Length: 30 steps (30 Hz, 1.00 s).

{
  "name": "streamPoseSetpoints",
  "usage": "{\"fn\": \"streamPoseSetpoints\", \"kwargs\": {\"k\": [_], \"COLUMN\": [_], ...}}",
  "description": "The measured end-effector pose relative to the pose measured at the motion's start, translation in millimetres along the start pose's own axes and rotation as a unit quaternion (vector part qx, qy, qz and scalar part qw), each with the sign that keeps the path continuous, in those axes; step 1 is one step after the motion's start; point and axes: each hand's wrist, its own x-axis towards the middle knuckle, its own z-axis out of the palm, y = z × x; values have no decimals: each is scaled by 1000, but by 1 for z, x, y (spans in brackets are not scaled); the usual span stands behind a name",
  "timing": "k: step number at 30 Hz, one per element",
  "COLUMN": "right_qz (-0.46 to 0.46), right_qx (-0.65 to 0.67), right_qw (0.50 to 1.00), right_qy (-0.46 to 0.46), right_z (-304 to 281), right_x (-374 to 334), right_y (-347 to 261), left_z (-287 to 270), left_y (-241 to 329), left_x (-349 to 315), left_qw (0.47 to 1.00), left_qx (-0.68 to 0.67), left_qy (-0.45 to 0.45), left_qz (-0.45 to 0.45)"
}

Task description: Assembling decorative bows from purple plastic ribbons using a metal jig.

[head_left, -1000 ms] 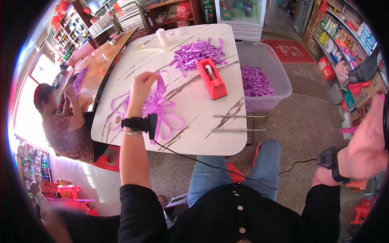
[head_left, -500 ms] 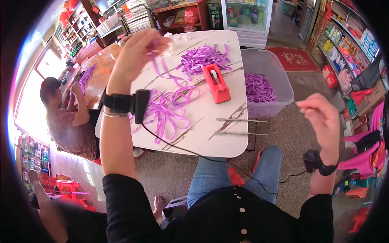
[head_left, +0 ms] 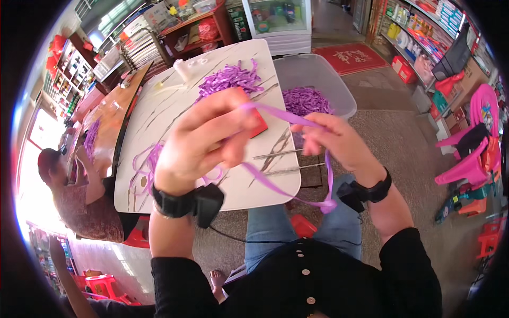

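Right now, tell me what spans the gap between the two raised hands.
In the head view, a purple ribbon stretches from the left hand to the right hand, both pinching it. Behind the gap lies the white marbled table.

We're inside a small shop doubling as a craft workspace. Everything sits around the white marble-patterned table (head_left: 212,143): just behind it, a glass-fronted drinks fridge (head_left: 275,21); to its far left, wooden shelves (head_left: 69,69) crammed with goods; to its far right, more stocked shelves (head_left: 424,32) along the wall. A red doormat (head_left: 350,57) lies beyond the table's right corner, and pink plastic chairs (head_left: 472,153) stand well off to its right.
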Motion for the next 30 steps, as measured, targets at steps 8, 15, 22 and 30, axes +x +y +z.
{"fn": "streamPoseSetpoints", "kwargs": {"k": [8,15,22,30], "right_qz": [10,-36,55,103], "right_qx": [274,346,50,-29], "right_qw": [955,935,997,994], "right_qy": [113,69,35,-31], "right_z": [-49,-55,-29,-22], "right_x": [-80,-107,-99,-89], "right_y": [20,9,-29,-31], "left_z": [-50,-50,20,62], "left_y": [-72,-123,-128,-135], "left_x": [-46,-46,2,43], "left_qw": [989,980,973,993], "left_qx": [-130,-131,220,12], "left_qy": [-1,63,-69,-117], "left_qz": [-64,-138,-28,-30]}}
